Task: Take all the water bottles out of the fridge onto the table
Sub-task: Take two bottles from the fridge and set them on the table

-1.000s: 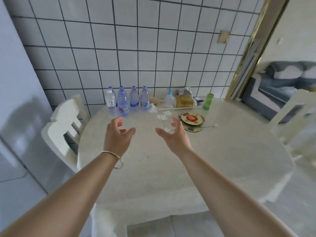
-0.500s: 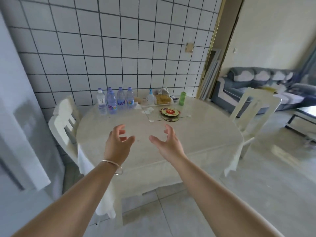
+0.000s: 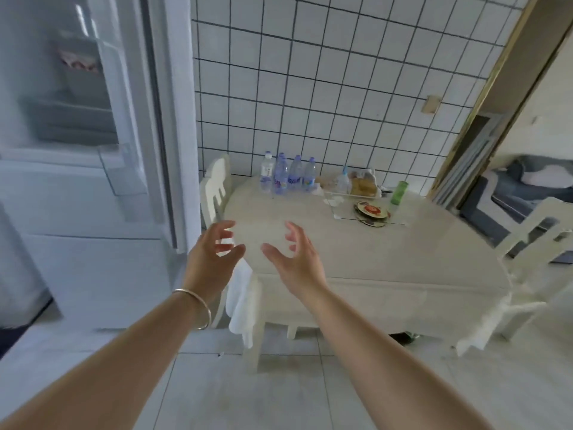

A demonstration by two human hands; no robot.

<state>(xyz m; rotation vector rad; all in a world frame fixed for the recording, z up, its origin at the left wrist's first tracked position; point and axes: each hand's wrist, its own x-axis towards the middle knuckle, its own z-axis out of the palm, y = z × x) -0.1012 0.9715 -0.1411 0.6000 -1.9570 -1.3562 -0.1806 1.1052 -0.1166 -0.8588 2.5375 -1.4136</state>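
Now | both hands' fingers spread, empty | 4 bottles (image 3: 286, 175) on table (image 3: 356, 252) | fridge (image 3: 93, 125) open

Four clear water bottles (image 3: 286, 175), blue-capped, upright, clustered touching at table's (image 3: 341, 259) far-left edge; fridge (image 3: 93, 119) open, left.

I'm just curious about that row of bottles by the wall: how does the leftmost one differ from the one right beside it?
The leftmost bottle has a white cap and white label; the bottle beside it has a blue cap and a blue-purple label. The leftmost also stands slightly farther back. Both are clear, upright and on the table.
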